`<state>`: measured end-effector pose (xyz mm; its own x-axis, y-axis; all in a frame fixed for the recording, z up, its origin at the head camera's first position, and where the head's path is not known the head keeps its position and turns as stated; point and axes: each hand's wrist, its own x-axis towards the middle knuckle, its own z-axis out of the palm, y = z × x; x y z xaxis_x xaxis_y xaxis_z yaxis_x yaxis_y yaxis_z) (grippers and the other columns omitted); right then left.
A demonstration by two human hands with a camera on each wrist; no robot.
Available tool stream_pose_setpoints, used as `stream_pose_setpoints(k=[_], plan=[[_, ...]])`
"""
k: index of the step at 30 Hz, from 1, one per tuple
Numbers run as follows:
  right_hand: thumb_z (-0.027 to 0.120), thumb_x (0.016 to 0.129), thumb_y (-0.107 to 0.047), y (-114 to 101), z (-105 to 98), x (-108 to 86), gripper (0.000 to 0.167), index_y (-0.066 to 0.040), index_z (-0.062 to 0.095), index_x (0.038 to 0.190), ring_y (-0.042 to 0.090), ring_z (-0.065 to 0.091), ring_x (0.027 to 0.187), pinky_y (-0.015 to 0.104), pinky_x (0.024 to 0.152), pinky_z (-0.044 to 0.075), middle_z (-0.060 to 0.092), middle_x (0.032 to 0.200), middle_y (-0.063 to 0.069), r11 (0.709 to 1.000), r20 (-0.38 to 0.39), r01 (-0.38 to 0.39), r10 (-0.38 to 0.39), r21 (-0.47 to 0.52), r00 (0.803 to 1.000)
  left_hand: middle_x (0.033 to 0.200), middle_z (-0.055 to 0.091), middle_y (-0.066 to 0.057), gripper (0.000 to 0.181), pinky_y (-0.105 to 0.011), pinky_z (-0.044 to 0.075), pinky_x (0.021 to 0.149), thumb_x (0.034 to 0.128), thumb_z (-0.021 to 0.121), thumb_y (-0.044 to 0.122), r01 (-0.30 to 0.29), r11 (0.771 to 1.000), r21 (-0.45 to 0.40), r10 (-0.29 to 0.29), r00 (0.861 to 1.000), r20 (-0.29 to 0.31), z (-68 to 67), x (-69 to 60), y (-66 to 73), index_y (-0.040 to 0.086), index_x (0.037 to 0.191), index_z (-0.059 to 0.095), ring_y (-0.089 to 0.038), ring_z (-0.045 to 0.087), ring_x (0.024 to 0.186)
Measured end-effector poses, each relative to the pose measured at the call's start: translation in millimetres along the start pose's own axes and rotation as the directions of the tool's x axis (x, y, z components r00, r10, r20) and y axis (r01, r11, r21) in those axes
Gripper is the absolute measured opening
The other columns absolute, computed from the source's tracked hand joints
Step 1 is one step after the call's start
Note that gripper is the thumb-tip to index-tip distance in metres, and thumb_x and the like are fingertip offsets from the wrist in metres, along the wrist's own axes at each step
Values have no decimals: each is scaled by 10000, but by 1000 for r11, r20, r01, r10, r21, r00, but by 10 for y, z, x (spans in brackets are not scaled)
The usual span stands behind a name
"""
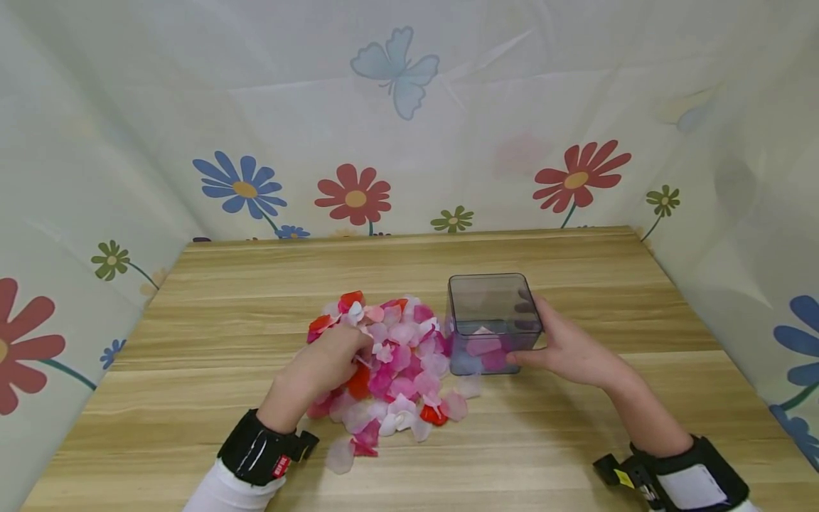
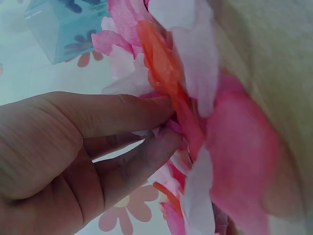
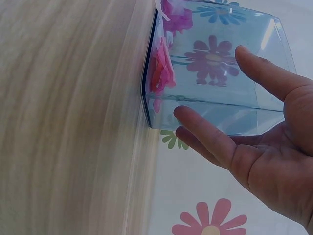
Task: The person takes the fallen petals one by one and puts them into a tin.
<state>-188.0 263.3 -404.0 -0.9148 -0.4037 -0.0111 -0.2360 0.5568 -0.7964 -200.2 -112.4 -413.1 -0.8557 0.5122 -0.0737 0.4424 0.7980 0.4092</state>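
A pale cloth printed with flowers (image 1: 480, 43) enclosed a wood-grain tabletop (image 1: 256, 284) on the sides in view. A heap of petals (image 1: 403, 348), pink, white and red-orange, lay near the middle, with a pale petal (image 1: 340, 455) at its near edge. The clear box (image 1: 467, 363) stood upright just right of the heap; several petals (image 1: 483, 345) lay low inside it. The left hand (image 1: 333, 355) was at the heap's left side, thumb and fingers pinching pink petal matter; the count could not be determined. The right hand (image 1: 569, 352) held the box loosely at its right side, thumb in front, fingers toward the back. In this inspector's judgement, sound picking called for a light fingertip pinch, since thin petals probably crease and cling together, and a lift free of neighbouring petals. The right fingers needed only enough pressure to prevent sliding.
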Motion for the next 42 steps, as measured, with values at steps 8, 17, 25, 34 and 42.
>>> stream_pose_setpoints(k=[8, 17, 25, 34, 42], plan=[[854, 856, -145, 10, 6, 10, 1017, -75, 166, 1600, 418, 448, 1349, 647, 1098, 337, 451, 1473, 205, 1000, 0, -13, 13, 1, 1000, 811, 646, 39, 190, -265, 528, 699, 851, 777, -60, -1, 1000, -9, 1, 1000, 15, 7, 28, -26, 116, 922, 763, -125, 560, 754], [863, 851, -183, -15, -8, 0, 1061, -42, 137, 1612, 421, 438, 1354, 656, 1089, 328, 447, 1479, 237, 1000, -7, 5, -5, -12, 1000, 789, 646, 49, 177, -252, 538, 678, 846, 783, -54, -37, 999, 21, 37, 999, -13, -56, 33, 5, 112, 897, 752, -119, 573, 728], [861, 852, -170, -10, -5, -1, 1058, -43, 135, 1611, 421, 449, 1344, 656, 1086, 334, 449, 1476, 237, 1000, -4, 5, -5, 0, 1000, 827, 638, 72, 193, -267, 566, 716, 843, 813, -21, -19, 1000, 1, 19, 1000, -7, -132, 14, 59, 121, 957, 750, -122, 592, 786], [859, 856, -182, -24, -7, -9, 1070, -46, 118, 1616, 429, 454, 1337, 658, 1079, 344, 445, 1474, 238, 1000, -2, -5, 5, -4, 1000, 818, 646, 31, 168, -243, 544, 684, 851, 815, -13, -63, 997, -41, 62, 997, -35, -262, -15, 148, 114, 917, 728, -137, 573, 765], [861, 852, -164, -19, -11, -11, 1054, -55, 138, 1612, 420, 468, 1329, 644, 1084, 349, 460, 1463, 230, 1000, -5, 3, -3, 2, 1000, 779, 632, 49, 186, -236, 533, 664, 851, 785, -58, -127, 991, -29, 125, 990, -65, -350, 17, 200, 112, 870, 713, -136, 571, 733]])
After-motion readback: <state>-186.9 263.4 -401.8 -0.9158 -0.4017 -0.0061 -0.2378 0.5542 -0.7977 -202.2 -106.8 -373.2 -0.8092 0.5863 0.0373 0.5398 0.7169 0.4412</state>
